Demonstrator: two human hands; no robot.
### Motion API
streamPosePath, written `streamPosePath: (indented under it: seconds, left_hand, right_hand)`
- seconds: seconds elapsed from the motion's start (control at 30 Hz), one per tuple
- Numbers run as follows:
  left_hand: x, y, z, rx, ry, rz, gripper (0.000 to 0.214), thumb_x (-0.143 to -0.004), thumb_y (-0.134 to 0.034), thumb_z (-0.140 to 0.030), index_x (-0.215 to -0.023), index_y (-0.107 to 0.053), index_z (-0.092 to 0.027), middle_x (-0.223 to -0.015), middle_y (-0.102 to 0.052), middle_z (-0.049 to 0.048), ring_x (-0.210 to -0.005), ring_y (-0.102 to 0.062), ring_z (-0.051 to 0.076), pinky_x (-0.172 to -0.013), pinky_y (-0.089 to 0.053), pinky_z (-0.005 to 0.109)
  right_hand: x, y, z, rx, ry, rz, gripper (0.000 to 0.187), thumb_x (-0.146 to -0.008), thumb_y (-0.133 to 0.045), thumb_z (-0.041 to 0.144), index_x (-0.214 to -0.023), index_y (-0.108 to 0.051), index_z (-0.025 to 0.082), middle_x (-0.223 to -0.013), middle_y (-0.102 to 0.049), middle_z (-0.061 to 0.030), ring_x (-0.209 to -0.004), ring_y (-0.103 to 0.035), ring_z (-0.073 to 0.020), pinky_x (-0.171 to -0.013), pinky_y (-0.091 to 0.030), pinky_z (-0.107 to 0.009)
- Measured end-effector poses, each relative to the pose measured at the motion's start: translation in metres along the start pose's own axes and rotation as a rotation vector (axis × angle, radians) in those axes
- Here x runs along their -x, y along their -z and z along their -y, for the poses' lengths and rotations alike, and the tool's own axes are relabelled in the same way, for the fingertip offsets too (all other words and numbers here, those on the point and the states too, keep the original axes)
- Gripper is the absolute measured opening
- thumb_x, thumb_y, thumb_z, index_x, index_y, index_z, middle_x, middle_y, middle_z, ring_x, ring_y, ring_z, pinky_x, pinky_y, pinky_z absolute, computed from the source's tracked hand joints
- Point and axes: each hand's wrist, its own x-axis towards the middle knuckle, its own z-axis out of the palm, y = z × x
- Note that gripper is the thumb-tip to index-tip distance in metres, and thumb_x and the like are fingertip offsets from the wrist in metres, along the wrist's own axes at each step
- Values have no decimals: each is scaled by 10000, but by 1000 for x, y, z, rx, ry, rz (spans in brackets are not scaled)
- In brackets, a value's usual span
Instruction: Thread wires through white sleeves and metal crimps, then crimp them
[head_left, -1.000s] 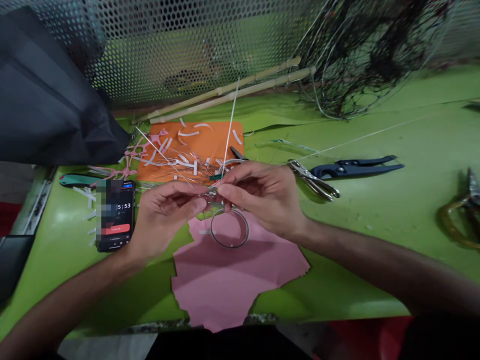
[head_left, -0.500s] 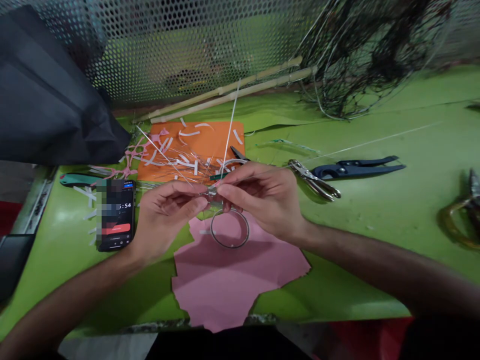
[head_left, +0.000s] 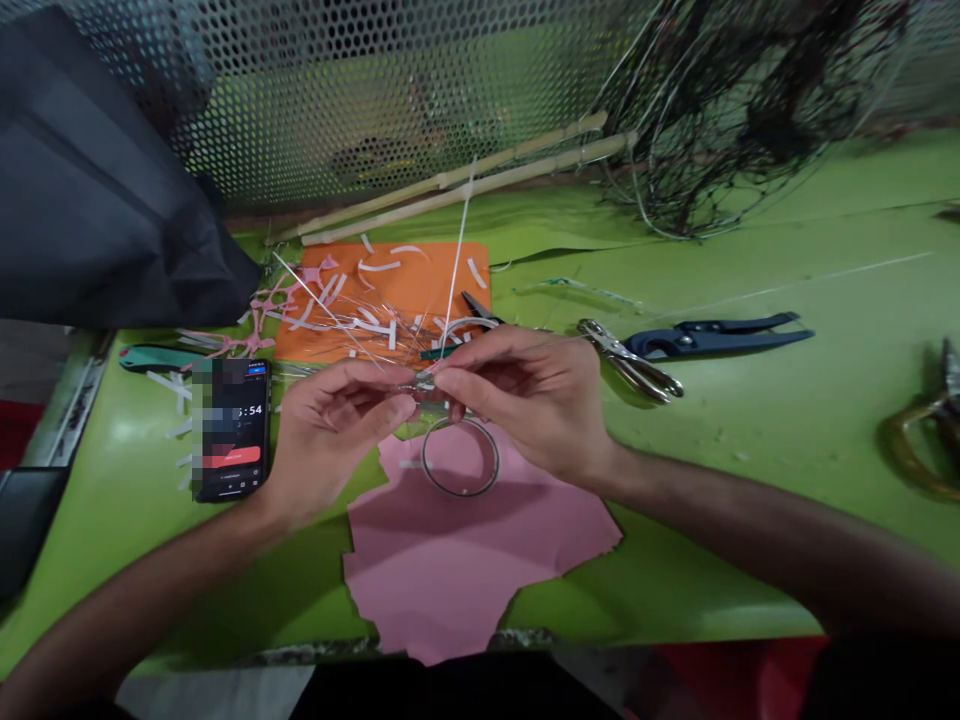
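My left hand [head_left: 337, 425] and my right hand [head_left: 529, 395] meet above the pink paper sheet [head_left: 465, 560]. Both pinch a small wire piece [head_left: 426, 381] between thumb and fingertips. A thin white wire [head_left: 457, 260] rises from the pinch toward the back. A metal ring [head_left: 460, 457] hangs just below the fingers, over the pink sheet. A second thin wire [head_left: 787, 285] runs from my right hand off to the right across the green table [head_left: 750, 420].
An orange sheet [head_left: 420, 270] with white and pink paper scraps lies behind my hands. A phone [head_left: 231, 430] sits at left. Blue-handled pliers [head_left: 675, 345] lie at right, another tool [head_left: 922, 440] at the far right. Bamboo sticks [head_left: 465, 180], tangled black wire [head_left: 735, 110], dark cloth [head_left: 97, 200].
My hands stay almost still at the pinch. The long wire to the right has shifted slightly. The phone's timer has counted on.
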Motion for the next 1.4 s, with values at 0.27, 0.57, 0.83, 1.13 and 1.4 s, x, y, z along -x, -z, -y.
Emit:
streamPosePath:
  seconds: [0.27, 0.57, 0.83, 1.13, 1.4]
  left_hand:
    - [-1, -1, 1, -6, 39, -13, 139, -824, -862, -297, -944, -826, -239, -941, -821, 30, -785, -772, 157, -773, -669, 286]
    - [-7, -2, -6, 25, 126, 16, 68, -788, -884, -257, -810, -824, -235, -826, -810, -5, -687, -742, 110, -714, -641, 225]
    - [-8, -1, -5, 17, 166, 29, 126, -781, -887, -325, -820, -829, -220, -790, -801, 17, -672, -736, 137, -696, -643, 267]
    - [-7, -5, -12, -75, 105, 19, 177, -712, -934, -325, -782, -817, -212, -759, -796, 8, -622, -724, 135, -632, -636, 252]
    - [-7, -5, -11, -157, -2, -31, 130, -791, -867, -312, -772, -798, -204, -728, -786, 2, -598, -720, 129, -612, -629, 236]
  right_hand:
    - [3, 2, -3, 109, 22, 0, 208, -822, -851, 436, -802, -759, 251, -767, -763, -5, -582, -645, -119, -504, -552, -277]
    - [0, 3, -1, 266, 118, 18, 120, -858, -809, 351, -775, -758, 280, -738, -767, 7, -529, -601, -118, -455, -469, -278]
    - [-2, 4, 3, 364, 187, 44, 115, -862, -769, 261, -747, -761, 267, -681, -761, 24, -489, -563, -98, -430, -444, -247]
    - [-3, 3, 3, 337, 176, 90, 117, -865, -768, 235, -749, -764, 220, -689, -762, 12, -514, -603, -92, -455, -466, -223]
    - [-6, 6, -1, 202, 130, 128, 72, -854, -802, 259, -840, -775, 194, -770, -783, -3, -638, -713, -110, -542, -573, -205]
